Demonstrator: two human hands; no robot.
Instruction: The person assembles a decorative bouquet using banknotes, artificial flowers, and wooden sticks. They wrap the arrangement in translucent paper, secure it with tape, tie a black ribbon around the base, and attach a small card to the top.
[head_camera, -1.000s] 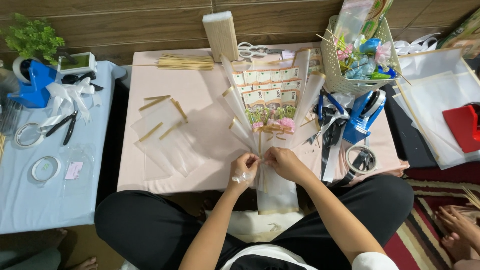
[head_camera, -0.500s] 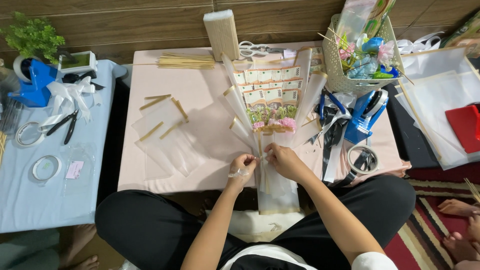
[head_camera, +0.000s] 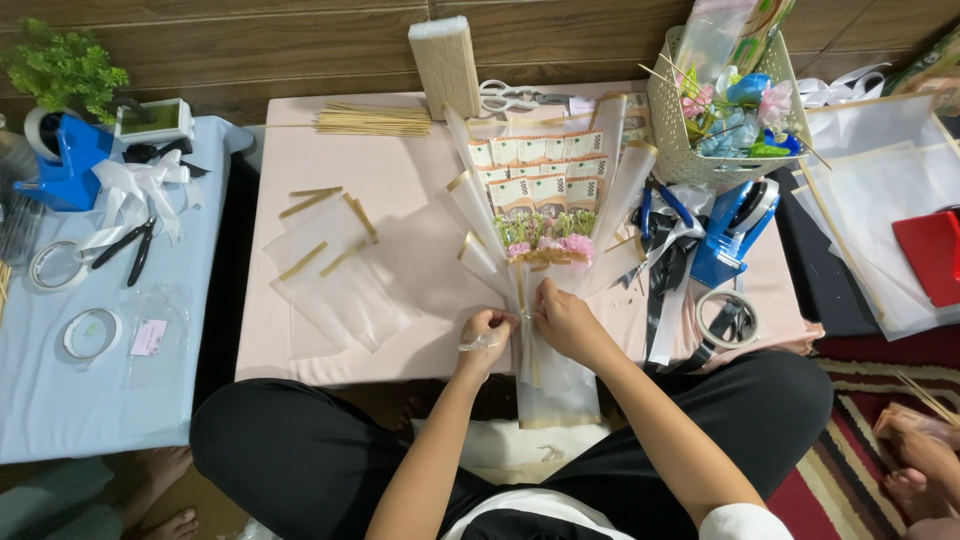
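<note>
A bouquet of folded banknotes (head_camera: 535, 170) and small pink flowers (head_camera: 548, 245), wrapped in clear gold-edged film, lies on the pink table (head_camera: 400, 200) with its stem end toward me. My left hand (head_camera: 485, 335) and my right hand (head_camera: 558, 318) pinch the narrow neck of the bouquet wrap (head_camera: 525, 310) from both sides. A piece of clear tape or film sticks to my left fingers. The wrap's lower tail (head_camera: 555, 385) hangs over the table edge onto my lap.
Loose clear sheets with gold edges (head_camera: 330, 270) lie left of the bouquet. Wooden sticks (head_camera: 370, 120), scissors (head_camera: 515, 97), a basket of flowers (head_camera: 715, 110), a blue tape dispenser (head_camera: 735, 230) and a tape roll (head_camera: 727, 318) sit around. A blue side table (head_camera: 60, 400) holds pliers and tape.
My hands stay at the bouquet's neck; the fingers have shifted only slightly, the right hand closing in on the wrap.
</note>
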